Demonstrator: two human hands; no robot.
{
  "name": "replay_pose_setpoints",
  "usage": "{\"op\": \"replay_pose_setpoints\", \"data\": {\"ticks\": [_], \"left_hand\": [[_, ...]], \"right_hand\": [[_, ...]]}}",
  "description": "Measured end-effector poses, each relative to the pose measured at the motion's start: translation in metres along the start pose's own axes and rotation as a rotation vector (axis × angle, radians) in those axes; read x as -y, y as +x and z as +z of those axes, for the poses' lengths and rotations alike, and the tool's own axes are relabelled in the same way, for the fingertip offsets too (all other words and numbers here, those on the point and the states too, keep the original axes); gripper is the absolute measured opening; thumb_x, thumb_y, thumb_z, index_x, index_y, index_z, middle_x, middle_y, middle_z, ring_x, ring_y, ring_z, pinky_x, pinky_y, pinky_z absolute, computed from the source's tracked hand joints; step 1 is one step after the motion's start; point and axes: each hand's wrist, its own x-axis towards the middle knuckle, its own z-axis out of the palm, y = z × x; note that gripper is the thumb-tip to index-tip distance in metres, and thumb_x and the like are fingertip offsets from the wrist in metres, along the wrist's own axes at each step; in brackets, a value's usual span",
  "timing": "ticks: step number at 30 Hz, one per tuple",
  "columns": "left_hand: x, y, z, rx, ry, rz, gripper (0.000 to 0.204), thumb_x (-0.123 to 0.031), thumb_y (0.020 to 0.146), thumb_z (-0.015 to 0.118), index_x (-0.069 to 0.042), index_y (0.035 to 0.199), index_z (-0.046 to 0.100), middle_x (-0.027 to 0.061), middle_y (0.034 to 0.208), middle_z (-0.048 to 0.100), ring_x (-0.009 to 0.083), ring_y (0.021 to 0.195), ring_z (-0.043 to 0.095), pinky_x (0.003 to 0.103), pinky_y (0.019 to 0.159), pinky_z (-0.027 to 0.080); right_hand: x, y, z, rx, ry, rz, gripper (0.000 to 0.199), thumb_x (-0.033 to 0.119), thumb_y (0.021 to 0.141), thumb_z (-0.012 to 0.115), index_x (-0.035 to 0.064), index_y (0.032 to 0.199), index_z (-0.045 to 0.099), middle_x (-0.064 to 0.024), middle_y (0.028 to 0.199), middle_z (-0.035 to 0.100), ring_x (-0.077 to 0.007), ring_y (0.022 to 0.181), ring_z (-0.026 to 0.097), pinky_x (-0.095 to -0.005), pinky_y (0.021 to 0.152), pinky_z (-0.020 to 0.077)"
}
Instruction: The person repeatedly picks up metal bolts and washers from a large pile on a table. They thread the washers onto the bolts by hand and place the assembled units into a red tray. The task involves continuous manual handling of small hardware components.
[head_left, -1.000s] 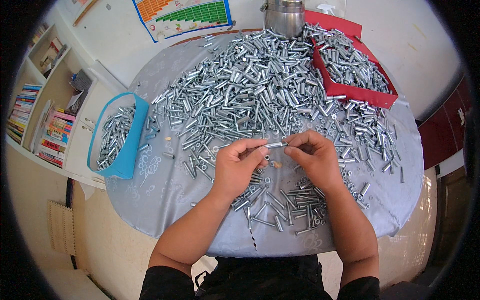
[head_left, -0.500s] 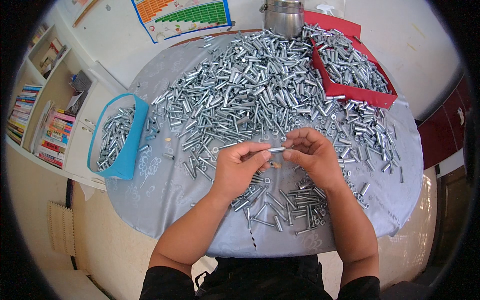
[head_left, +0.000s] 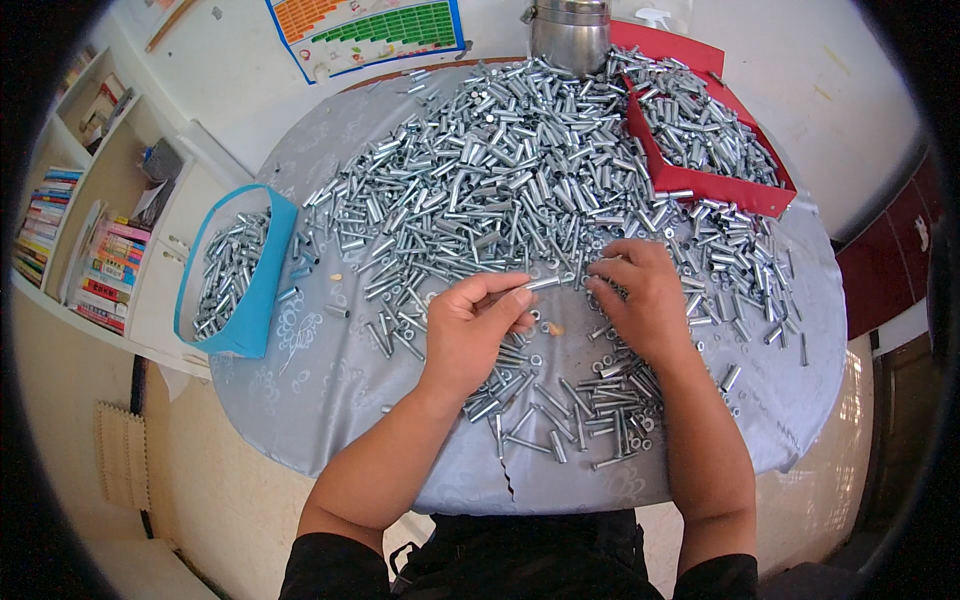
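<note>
Left hand point(head_left: 470, 325) pinches a metal sleeve point(head_left: 546, 282), its free end toward the right hand point(head_left: 640, 300). Right hand curled just beside; cannot tell whether it grips anything. Heaped metal parts point(head_left: 490, 170) beyond both hands; loose bolts point(head_left: 551, 400) nearer the body. Blue box point(head_left: 268, 290) well left. Sleeve's left end hidden in the grip.

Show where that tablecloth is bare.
Bare: the grey tablecloth between blue box and left forearm; also outside right forearm, near its edge. Crowded: the heap of metal sleeves beside the red box; loose bolts between both forearms.
</note>
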Motion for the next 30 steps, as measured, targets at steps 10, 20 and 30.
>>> {"op": "replay_pose_setpoints", "data": {"ticks": [10,20,30], "left_hand": [[0.003,0.001,-0.003,0.000,-0.041,0.016,0.020,-0.005,0.087,0.065,0.002,0.106,0.065,0.0109,0.090,0.070,0.0136,0.072,0.066,0.026,0.065,0.054],[0.001,0.002,-0.001,-0.071,-0.027,0.033,0.019,-0.005,0.088,0.064,0.002,0.105,0.065,0.0107,0.090,0.070,0.0130,0.070,0.065,0.026,0.064,0.053],[0.003,0.003,0.000,-0.071,0.002,0.023,0.019,-0.003,0.087,0.064,0.003,0.105,0.066,0.0107,0.090,0.070,0.0126,0.070,0.064,0.025,0.064,0.053]], "right_hand": [[0.000,-0.004,-0.007,0.128,-0.220,0.112,0.014,0.018,0.071,0.072,0.0062,0.077,0.068,-0.0112,0.098,0.059,-0.0308,0.096,0.054,-0.0425,0.085,0.0436],[0.003,0.004,0.020,0.053,-0.064,-0.091,0.010,0.012,0.071,0.070,0.0106,0.081,0.070,-0.0034,0.086,0.061,-0.0262,0.086,0.056,-0.0382,0.077,0.0445],[0.006,0.005,0.023,0.079,0.000,-0.057,0.012,0.008,0.073,0.070,0.0091,0.084,0.070,-0.0058,0.082,0.061,-0.0248,0.079,0.058,-0.0380,0.073,0.0466]]}}
